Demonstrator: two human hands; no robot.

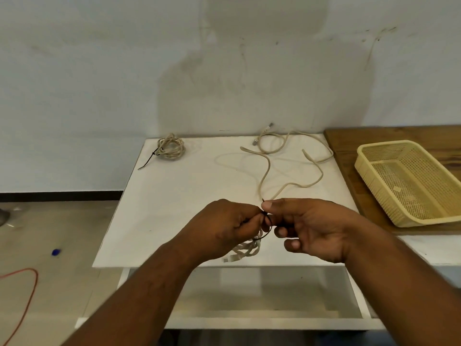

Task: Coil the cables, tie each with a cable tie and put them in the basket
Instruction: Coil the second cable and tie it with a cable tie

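Over the front of the white table [174,208], my left hand [224,228] grips a white coiled cable [245,250], which hangs below my fingers. A black cable tie [265,229] loops around that coil. My right hand [306,226] pinches the tie's end between thumb and forefinger, right against my left fingertips. A beige coiled cable [172,148] with a black tie around it lies at the table's back left. A long beige cable [287,168] sprawls loose across the back right. The yellow perforated basket [374,181] stands to the right with nothing in it.
The basket rests on a brown wooden board [354,146] next to the table. A white wall rises directly behind. On the floor to the left lie a red cord [30,290] and a small blue object [56,252].
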